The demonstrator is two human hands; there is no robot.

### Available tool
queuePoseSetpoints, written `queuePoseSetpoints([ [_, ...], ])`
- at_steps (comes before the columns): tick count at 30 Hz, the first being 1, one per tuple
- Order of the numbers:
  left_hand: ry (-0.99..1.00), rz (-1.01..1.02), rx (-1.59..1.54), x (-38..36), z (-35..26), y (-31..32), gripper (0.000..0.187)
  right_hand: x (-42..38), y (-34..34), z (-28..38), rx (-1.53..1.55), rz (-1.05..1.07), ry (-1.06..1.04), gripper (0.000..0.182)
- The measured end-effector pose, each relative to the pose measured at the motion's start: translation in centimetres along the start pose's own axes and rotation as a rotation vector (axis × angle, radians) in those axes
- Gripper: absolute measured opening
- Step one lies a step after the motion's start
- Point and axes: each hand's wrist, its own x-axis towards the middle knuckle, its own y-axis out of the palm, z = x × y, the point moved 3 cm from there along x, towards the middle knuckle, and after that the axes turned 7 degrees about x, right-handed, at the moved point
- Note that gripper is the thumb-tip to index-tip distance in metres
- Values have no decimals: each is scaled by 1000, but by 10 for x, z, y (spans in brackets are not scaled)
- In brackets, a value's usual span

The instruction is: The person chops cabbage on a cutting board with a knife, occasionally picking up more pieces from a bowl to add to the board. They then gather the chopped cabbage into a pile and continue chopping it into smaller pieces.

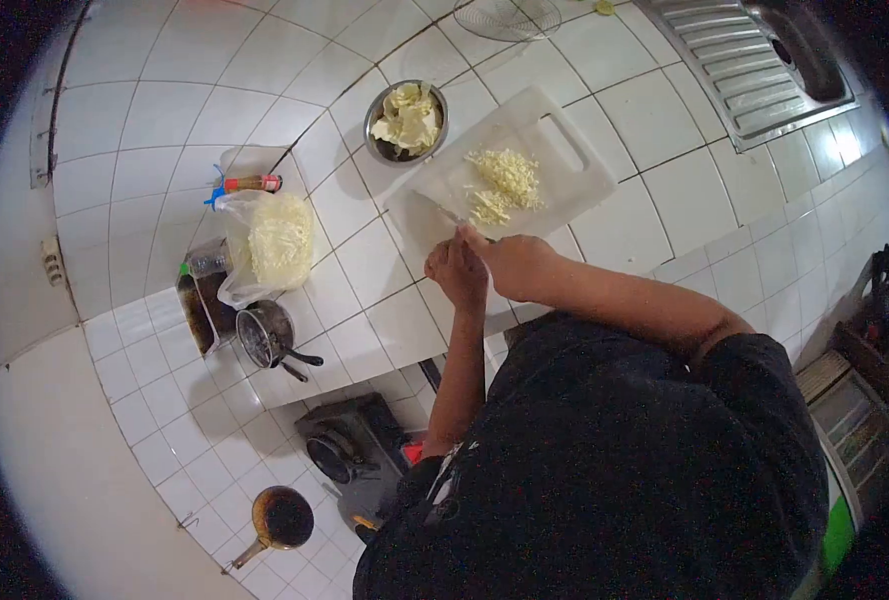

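My right hand (pixel 513 264) is closed around the handle of a knife (pixel 437 207), over the near edge of a white cutting board (pixel 575 200). The blade points up and to the left above the board; the grip hides the handle. My left hand (pixel 457 272) is right beside it, fingers curled together close to the base of the blade. Whether they pinch anything is too small to see. Finely chopped cabbage (pixel 507 180) lies in a heap on the board, with a smaller pile next to it. A metal bowl (pixel 371 124) holding pale cabbage leaves (pixel 410 118) stands at the board's far left corner.
Left of the board are a plastic bag (pixel 283 245) of shredded cabbage, a sauce bottle (pixel 255 183) and a saucepan (pixel 265 335). A wire strainer (pixel 508 15) lies at the back, a steel sink (pixel 800 60) at upper right. Below left is a stove (pixel 360 440); a frying pan (pixel 283 517) hangs nearby.
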Motion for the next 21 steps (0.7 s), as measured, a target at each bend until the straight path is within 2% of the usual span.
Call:
queuePoseSetpoints([
  [2, -57, 117, -4, -2, 6, 9, 31, 4, -2, 0, 4, 56, 31, 77],
  [5, -28, 3, -14, 6, -3, -5, 32, 11, 9, -21, 8, 95, 34, 80],
  [7, -27, -2, -20, 5, -3, 0, 31, 9, 2, -11, 3, 65, 42, 80],
  [12, -25, 31, -35, 5, -8, -8, 31, 9, 18, -23, 26, -21, 66, 79],
  [14, -109, 83, -15, 7, -6, -9, 31, 11, 17, -31, 34, 54, 91, 78],
  [18, -93, 94, -28, 9, -4, -9, 31, 8, 8, -31, -5, 80, 115, 78],
  [21, -187, 137, -47, 8, 4, -1, 38, -6, 2, -32, -32, -28, 87, 81],
])
